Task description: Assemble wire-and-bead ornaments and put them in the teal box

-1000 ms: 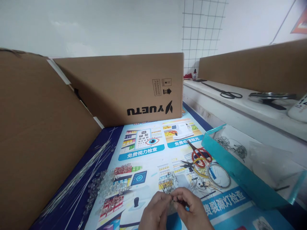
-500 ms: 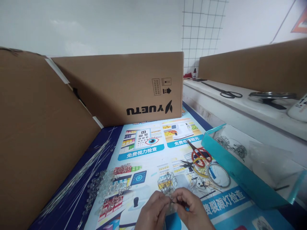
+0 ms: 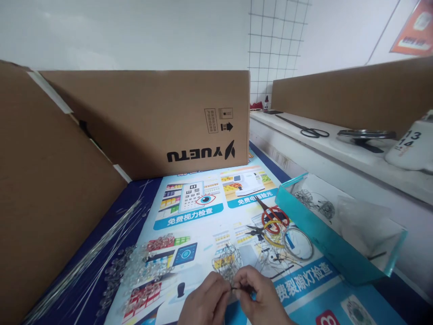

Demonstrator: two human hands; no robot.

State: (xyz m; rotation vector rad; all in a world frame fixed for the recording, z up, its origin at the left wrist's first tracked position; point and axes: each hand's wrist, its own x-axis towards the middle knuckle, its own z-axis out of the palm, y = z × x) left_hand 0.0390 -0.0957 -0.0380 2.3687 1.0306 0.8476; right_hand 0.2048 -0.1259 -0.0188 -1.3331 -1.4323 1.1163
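Your left hand (image 3: 207, 300) and right hand (image 3: 257, 295) pinch the wire mesh (image 3: 227, 261) at its near end, its bulk ahead, nearer the left.

On the desk (image 3: 154, 192), a wire bundle (image 3: 227, 261) sits just beyond the hands, left (image 3: 204, 300) and right (image 3: 255, 295). Beads (image 3: 145, 268) lie left, wire strands (image 3: 91, 253) farther left; scissors (image 3: 282, 216) and an open box (image 3: 324, 243) lie right. A carton (image 3: 152, 122) stands behind, a ledge (image 3: 355, 159) right of the box.
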